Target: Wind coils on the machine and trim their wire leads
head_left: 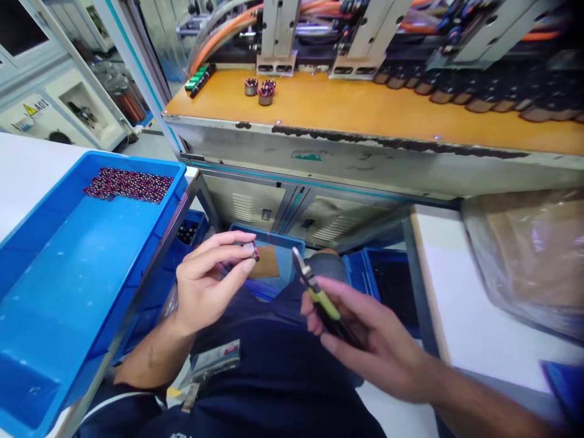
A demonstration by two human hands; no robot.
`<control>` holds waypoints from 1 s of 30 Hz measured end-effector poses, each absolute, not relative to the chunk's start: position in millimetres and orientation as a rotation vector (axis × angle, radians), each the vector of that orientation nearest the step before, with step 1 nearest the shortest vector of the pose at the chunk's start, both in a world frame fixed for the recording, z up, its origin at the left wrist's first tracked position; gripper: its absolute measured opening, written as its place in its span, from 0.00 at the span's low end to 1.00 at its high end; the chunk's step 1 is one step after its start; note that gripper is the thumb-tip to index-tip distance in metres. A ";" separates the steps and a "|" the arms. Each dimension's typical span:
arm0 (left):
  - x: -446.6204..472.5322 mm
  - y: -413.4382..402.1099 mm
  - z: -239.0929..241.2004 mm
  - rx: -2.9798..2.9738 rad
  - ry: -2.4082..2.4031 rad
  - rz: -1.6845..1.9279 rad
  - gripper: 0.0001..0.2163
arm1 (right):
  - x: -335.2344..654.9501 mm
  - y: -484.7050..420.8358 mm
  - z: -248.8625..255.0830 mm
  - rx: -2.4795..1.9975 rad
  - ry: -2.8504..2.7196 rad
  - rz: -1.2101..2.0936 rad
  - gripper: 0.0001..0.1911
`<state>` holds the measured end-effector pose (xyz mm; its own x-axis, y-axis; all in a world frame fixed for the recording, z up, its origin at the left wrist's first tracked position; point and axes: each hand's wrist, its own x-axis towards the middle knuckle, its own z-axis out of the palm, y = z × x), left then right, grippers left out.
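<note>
My left hand (pixel 207 283) pinches a small wound motor core (pixel 252 249) between thumb and fingertips; dark red and black show on its side, and the fingers cover much of it. In my right hand (pixel 374 328) is a pair of cutting pliers (pixel 323 301) with black and yellow-green handles. Their metal tip points up and left, apart from the core, and slight blur hides whether the jaws meet. Both hands are above my lap. Similar cores (pixel 267 92) stand in a small group on the orange bench top (pixel 328 100).
At left, a blue tray (pixel 82 267) holds many packed cores (pixel 130 184) at its far end. Green and black markers (pixel 199 80) lie on the bench beneath machine brackets (pixel 276 36). Below my hands is a blue bin (pixel 292 243) with cardboard. A plastic-wrapped package (pixel 538 249) rests at right.
</note>
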<state>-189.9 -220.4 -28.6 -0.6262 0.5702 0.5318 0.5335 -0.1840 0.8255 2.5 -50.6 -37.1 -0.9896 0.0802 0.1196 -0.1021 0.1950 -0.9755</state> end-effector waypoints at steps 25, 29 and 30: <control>-184.8 -218.5 -32.1 1.383 1.929 1.917 0.15 | -10.7 -69.6 -39.8 0.059 -1.898 2.376 0.37; -185.3 -218.9 -32.4 1.382 1.926 1.923 0.16 | -12.2 -70.8 -38.0 0.063 -1.901 2.345 0.37; -185.4 -219.2 -32.6 1.381 1.928 1.925 0.16 | -12.2 -70.8 -37.7 0.054 -1.917 2.328 0.37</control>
<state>-185.4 -219.2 -32.6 -0.5882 0.6245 0.5138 0.5150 -0.2006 0.8334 -12.2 -70.8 -37.7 -0.9915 0.0736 0.1071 -0.1192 -0.1872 -0.9751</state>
